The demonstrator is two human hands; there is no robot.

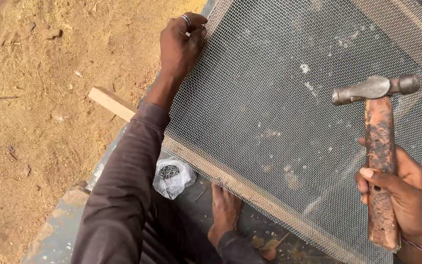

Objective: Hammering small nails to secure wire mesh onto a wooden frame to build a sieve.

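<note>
My left hand (181,44), a ring on one finger, is stretched out to the far left edge of a wire mesh (279,98) and pinches that edge with closed fingers. The mesh is stretched over a wooden frame (250,188). My right hand (406,195) grips the worn, rusty-looking handle of a ball-peen hammer (379,127). It holds the hammer upright over the mesh's right side, with the steel head on top. A bare foot (224,210) rests against the frame's near rail.
A small clear plastic bag of dark nails (171,175) lies by the frame's near corner, on a grey slab (62,220). A short wooden offcut (111,102) lies on the sandy ground (40,98) to the left. Wood scraps (269,242) lie near the foot.
</note>
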